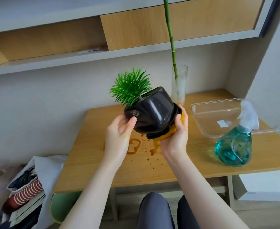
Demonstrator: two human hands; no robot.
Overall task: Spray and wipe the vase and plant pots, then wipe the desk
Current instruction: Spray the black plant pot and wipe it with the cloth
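A glossy black plant pot [152,109] with a green spiky plant [131,86] is held tilted to the left above the wooden desk [103,169]. My left hand [119,134] grips its rim side, thumb on the pot's wall. My right hand [175,136] presses a yellow cloth [169,132] against the pot's underside, where a black saucer edge shows. A tall clear glass vase [179,85] with a green bamboo stalk stands at the desk's back. A teal spray bottle [235,142] stands on the right of the desk.
Brown liquid stains and droplets [134,146] mark the desk under the pot. A clear plastic tray [218,116] lies at the right back. Wall shelves hang above. A white bag with books [30,184] sits on the floor at the left. My knees are below the desk's front edge.
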